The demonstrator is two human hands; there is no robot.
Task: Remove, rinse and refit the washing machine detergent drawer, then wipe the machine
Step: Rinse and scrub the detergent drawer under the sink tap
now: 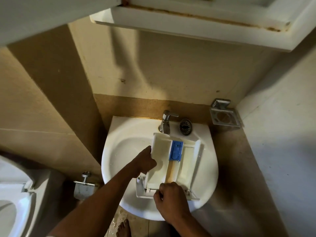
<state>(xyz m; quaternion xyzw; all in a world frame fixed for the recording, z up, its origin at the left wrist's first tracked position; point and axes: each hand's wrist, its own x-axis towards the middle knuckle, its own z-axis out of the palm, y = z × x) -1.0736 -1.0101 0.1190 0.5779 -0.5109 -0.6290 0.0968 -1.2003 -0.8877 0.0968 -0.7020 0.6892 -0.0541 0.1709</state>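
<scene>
Nearest the body, the right hand [169, 196] is seen closed over the front panel end of the detergent drawer [172, 161], its fingers curled down on the near edge so that the panel is half hidden beneath the knuckles. Just beyond it and to its left, the left hand [147, 161] is clamped on the drawer's left side wall, thumb side up. The drawer is held between the two over the basin of the sink [119, 151] — whether its underside touches the porcelain cannot be told. Its long axis runs straight away from the right hand, front panel near, open back end far. That far end is placed directly under the spout of the tap [166, 122], which lies ahead of both hands; no running water can be made out. The blue siphon cap [176, 150] is seated in the middle compartment, ahead of the right hand. The tap lever is judged nearer to the left hand, so the rinse would likely be started from that side.
</scene>
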